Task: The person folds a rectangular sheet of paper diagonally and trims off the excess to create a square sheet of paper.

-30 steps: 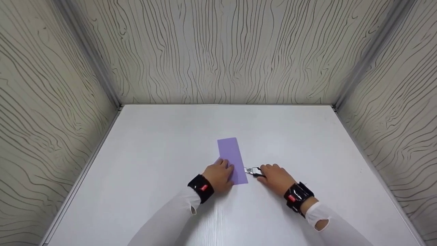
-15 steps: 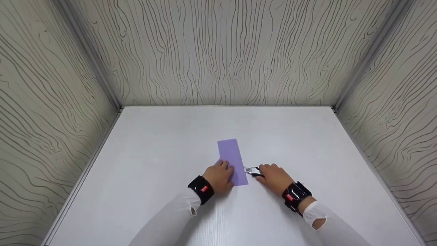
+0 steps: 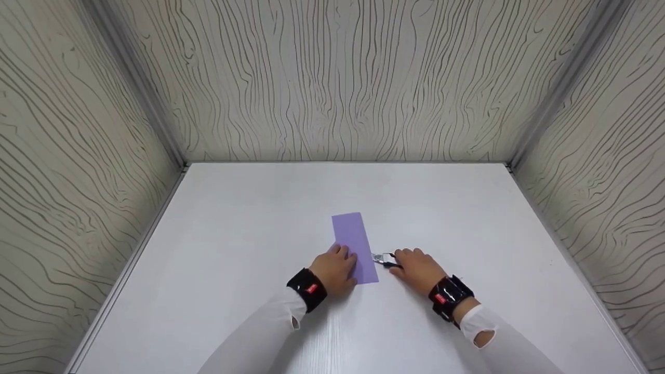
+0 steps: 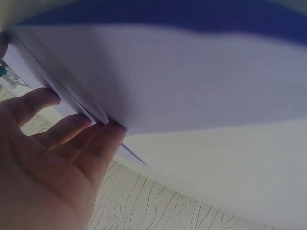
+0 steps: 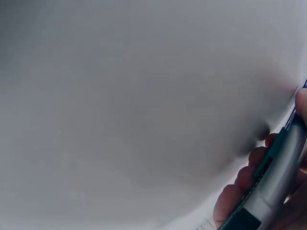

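Observation:
A narrow folded sheet of purple paper (image 3: 349, 228) lies on the white table, its layers showing in the left wrist view. My left hand (image 3: 334, 269) rests on its left part, fingertips pressing the paper down. In the left wrist view, the fingers (image 4: 67, 129) touch the layered edge. My right hand (image 3: 420, 271) grips what looks like a hand-held hole punch (image 3: 384, 259), with a silver head and dark handles. The head meets the paper's right long edge; whether it bites on the paper is too small to tell. The grey and green handle (image 5: 276, 177) shows in the right wrist view.
The white table (image 3: 249, 208) runs back to wood-grain patterned walls (image 3: 332, 78) on three sides. Grey metal posts (image 3: 137, 88) stand at the corners. Black bands (image 3: 307, 289) are strapped round both wrists.
My right hand has shifted slightly left while the punch's head stays at the paper's edge. The left hand and paper hold almost still.

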`<action>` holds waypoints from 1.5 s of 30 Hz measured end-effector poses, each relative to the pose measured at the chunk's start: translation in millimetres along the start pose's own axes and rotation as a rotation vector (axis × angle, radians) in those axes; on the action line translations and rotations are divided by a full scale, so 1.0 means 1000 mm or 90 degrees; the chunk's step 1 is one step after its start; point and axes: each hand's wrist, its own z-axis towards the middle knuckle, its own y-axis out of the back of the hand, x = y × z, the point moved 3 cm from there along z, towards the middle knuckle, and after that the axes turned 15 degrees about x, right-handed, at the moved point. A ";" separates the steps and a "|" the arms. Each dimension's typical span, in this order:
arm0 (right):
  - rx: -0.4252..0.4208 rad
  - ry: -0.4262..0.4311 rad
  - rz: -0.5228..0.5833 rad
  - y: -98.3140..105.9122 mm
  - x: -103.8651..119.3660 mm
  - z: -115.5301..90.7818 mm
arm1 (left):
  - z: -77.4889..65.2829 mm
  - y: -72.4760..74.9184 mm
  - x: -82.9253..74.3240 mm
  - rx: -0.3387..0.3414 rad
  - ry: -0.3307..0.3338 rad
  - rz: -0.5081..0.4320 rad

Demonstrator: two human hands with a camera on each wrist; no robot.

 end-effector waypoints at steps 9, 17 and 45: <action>0.001 0.000 -0.003 0.000 -0.001 0.002 | 0.000 -0.003 0.001 -0.002 0.003 0.012; -0.002 -0.010 0.008 0.003 -0.001 0.001 | 0.001 -0.003 0.000 -0.013 -0.001 0.010; -0.009 -0.015 0.000 0.009 0.001 0.008 | -0.001 -0.002 0.001 0.015 -0.001 -0.021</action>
